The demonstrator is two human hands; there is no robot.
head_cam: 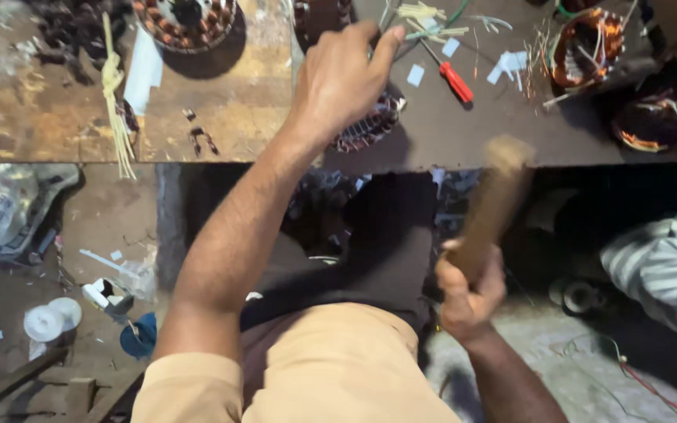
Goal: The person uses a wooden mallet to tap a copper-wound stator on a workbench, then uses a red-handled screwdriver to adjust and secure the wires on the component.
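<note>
Hands: left hand [340, 78] rests on one wound stator [370, 125] at the worktop [229, 102] edge, largely hiding it; right hand [470, 294] grips one blurred wooden mallet [495, 200]. Three more stators, partly cropped.

A motor-repair workshop: beyond the wooden mallet [495, 205] gripped by the right hand [470, 291], copper-wound stators [587, 45] sit on a worn workbench [221, 110], with a red-handled screwdriver [454, 81] and wire offcuts [431, 22] just left of them.

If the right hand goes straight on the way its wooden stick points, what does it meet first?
Probably the front edge of the dark workbench: the right hand aims the blurred wooden stick up at it. Depth is unclear.
</note>
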